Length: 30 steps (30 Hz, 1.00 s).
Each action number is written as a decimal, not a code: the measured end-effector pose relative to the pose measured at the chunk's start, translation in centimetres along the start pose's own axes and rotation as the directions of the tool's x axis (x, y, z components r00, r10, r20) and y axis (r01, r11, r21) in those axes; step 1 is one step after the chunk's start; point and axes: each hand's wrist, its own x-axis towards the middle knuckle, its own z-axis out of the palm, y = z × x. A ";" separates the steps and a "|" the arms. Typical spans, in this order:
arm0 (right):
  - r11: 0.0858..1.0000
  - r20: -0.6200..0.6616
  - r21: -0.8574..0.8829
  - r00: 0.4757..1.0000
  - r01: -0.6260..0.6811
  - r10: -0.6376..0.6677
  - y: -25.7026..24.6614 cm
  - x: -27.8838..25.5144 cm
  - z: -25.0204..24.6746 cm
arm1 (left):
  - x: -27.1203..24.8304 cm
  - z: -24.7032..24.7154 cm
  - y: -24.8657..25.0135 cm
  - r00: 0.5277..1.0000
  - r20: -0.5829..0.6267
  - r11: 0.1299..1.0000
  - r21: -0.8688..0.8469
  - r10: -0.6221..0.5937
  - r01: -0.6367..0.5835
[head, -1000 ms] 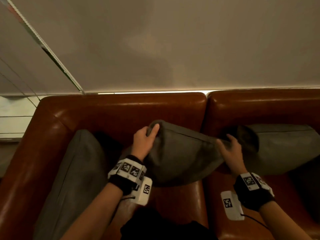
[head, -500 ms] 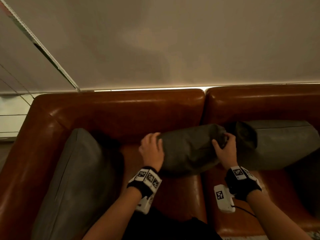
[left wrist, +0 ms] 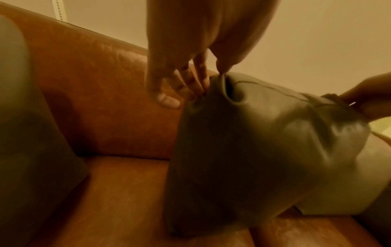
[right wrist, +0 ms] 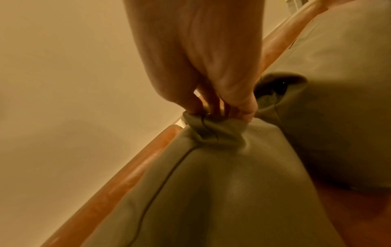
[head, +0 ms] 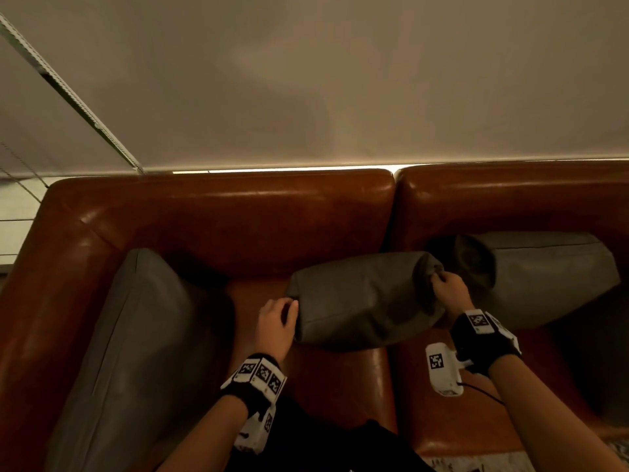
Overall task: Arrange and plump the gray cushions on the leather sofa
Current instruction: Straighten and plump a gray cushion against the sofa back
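Right hand (head: 449, 292) pinching the middle cushion (head: 364, 301) corner, left hand (head: 275, 323) with fingers relaxed touching its other end, plumping it now, needing standing up against the sofa (head: 238, 216) back next.

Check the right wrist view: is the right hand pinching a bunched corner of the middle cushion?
Yes, the right hand has its fingertips closed on a gathered corner of the middle cushion.

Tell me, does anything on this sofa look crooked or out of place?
Yes. The middle cushion lies slumped across the gap between the two seats, its corner bunched in the right hand. The left cushion leans aslant against the sofa arm.
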 end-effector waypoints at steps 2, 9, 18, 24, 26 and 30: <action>0.999 0.012 0.035 0.999 -0.039 0.039 -0.4 -0.2 0.8 | 0.7 0.0 0.8 0.998 0.055 0.998 0.064 -0.004 0.001; 0.992 -0.083 0.002 0.989 0.123 -0.123 -0.3 -3.6 2.0 | 2.2 -0.9 0.3 0.933 -0.007 0.895 -0.287 -0.360 0.342; 0.840 -0.007 0.541 0.999 -0.036 0.048 3.0 -4.6 0.0 | 3.7 -4.8 0.2 0.864 -0.002 0.553 -0.769 -0.503 0.320; 0.990 0.103 0.091 0.989 -0.111 0.102 1.5 -4.9 1.7 | 2.8 -6.1 -3.0 0.990 -0.125 0.994 -0.100 -0.061 0.049; 0.997 0.055 -0.077 0.998 -0.002 0.006 0.9 -5.0 2.0 | 3.0 -6.6 -3.1 0.988 -0.153 0.999 -0.032 0.023 -0.028; 0.943 -0.077 -0.315 0.988 0.104 -0.134 -0.4 -5.0 3.7 | 3.7 -7.2 -2.2 0.977 -0.205 0.998 -0.012 0.051 -0.054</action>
